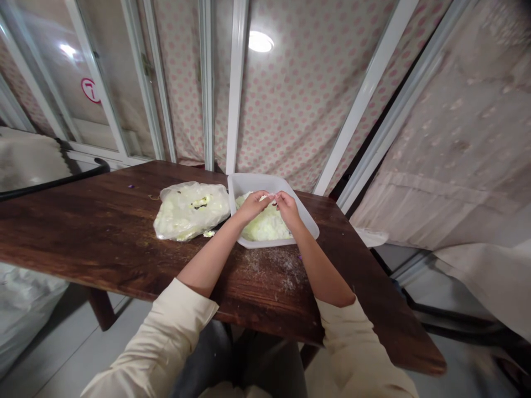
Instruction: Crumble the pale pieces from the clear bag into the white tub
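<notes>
My left hand (256,205) and my right hand (287,207) meet above a white plastic tub (307,220), fingertips pinched together. Between them is something small and pale, too small to name. Inside the tub lies a heap of pale yellow-green, fluffy-looking pieces (265,226). Left of the tub, close against it, a clear plastic bag (174,213) holds more pale yellow-green material, with a torn opening on top showing some dark bits. A small pale clump (209,234) rests on the table between bag and tub.
The dark wooden table (103,232) carries fine whitish crumbs (282,271) in front of the tub. Behind it stand glass panels with a dotted curtain (298,99). A black chair arm (53,182) is at the left, and a large plastic bag (29,309) sits below the table edge.
</notes>
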`<state>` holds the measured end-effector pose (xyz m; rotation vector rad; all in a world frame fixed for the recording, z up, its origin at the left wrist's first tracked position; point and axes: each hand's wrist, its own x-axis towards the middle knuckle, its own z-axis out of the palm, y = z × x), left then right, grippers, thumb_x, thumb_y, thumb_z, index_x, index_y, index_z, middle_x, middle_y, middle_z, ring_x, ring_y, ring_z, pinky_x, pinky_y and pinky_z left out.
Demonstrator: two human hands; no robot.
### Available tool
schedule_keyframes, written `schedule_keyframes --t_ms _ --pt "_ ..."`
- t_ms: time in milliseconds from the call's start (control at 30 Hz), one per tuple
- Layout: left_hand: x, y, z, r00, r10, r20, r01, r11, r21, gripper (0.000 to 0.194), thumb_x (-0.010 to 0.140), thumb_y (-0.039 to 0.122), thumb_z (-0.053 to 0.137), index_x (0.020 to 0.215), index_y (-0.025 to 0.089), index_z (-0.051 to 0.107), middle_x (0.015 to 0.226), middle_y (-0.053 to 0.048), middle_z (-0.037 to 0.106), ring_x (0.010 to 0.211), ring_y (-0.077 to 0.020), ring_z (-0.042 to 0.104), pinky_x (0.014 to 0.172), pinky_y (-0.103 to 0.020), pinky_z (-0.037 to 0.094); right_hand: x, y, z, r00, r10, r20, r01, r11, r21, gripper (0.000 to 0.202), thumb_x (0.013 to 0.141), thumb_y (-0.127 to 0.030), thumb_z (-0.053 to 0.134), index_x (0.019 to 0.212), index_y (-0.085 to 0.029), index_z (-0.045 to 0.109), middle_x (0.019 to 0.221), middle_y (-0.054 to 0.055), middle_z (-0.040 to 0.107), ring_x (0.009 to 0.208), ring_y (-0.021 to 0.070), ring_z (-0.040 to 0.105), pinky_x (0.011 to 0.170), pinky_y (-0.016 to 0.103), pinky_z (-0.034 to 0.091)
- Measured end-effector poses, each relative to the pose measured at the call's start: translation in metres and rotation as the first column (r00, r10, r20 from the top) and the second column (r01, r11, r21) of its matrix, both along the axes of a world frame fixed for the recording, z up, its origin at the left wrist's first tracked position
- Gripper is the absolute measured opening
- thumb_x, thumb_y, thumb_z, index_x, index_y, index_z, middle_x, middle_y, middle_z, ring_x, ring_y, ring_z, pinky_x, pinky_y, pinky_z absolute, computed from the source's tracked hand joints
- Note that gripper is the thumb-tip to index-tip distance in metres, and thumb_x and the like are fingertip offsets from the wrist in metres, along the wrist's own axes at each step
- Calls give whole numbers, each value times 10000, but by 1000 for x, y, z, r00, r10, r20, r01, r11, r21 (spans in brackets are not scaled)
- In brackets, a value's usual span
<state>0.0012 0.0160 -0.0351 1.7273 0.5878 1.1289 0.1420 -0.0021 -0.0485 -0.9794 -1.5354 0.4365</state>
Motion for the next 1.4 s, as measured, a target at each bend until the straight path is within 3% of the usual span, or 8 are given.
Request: schedule_keyframes --t_ms 233,333,467,633,867,1067,1233,1400 --pt "3 3 -3 994 -53 100 68 986 -154 301 858 406 420 671 170 413 521 65 320 408 -45 304 417 -187 232 6 4 -6 976 -215 -45 214 976 -29 472 815 -605 402 571 -201 397 533 -26 398 520 106 379 546 264 316" --pt "3 1 -2 994 -72 80 86 977 -193 352 884 417 344 629 175 351 531 58 329 390 -35 298 404 -180 222 2 1 -5 997 -72 -22 71 997 -20 501 815 -643 360 594 -199 427 583 -9 425 556 113 393 557 267 322" --pt "2 1 -1 998 -55 15 57 976 -209 367 892 403 278 631 168 383 537 38 372 387 -45 336 400 -188 236 -5 -6 0 992 119 33 -119 993 0 514 775 -686 391 615 -201 441 621 -5 432 575 115 399 579 269 342" --pt "3 3 -3 996 -83 -27 75 975 -210 260 847 273 317 618 172 386 502 37 349 404 -59 341 408 -192 243 -5 -8 2 990 125 68 -122 992 -41 493 763 -675 429 627 -202 428 611 -20 422 580 112 393 583 262 334" --pt "2 3 -4 1000 -12 -19 10 994 -113 84 795 234 513 805 154 487 585 47 448 461 -46 399 463 -185 319 -7 -5 0 994 93 61 -86 991 -106 452 754 -632 473 678 -189 509 628 -11 479 611 120 432 587 263 334" --pt "3 9 -6 986 158 56 -150 980 -129 470 634 136 689 1033 139 441 612 62 512 485 -65 506 459 -185 364 -4 -5 3 995 98 -3 -98 986 -134 352 719 -537 565 682 -187 539 636 -7 515 574 109 418 554 261 329" --pt "3 6 -4 987 158 18 -154 978 -139 338 610 207 716 871 121 519 584 37 526 505 -76 528 468 -194 399 -4 -4 3 982 142 -128 -163 971 -177 261 734 -434 564 652 -201 482 638 -22 493 594 106 448 548 242 337" --pt "2 4 -4 991 133 27 -130 988 -81 260 609 306 706 661 132 519 594 29 498 517 -63 490 467 -197 410 -3 -5 3 953 196 -229 -231 963 -137 233 730 -387 602 651 -203 483 632 -36 497 573 90 427 557 234 324"
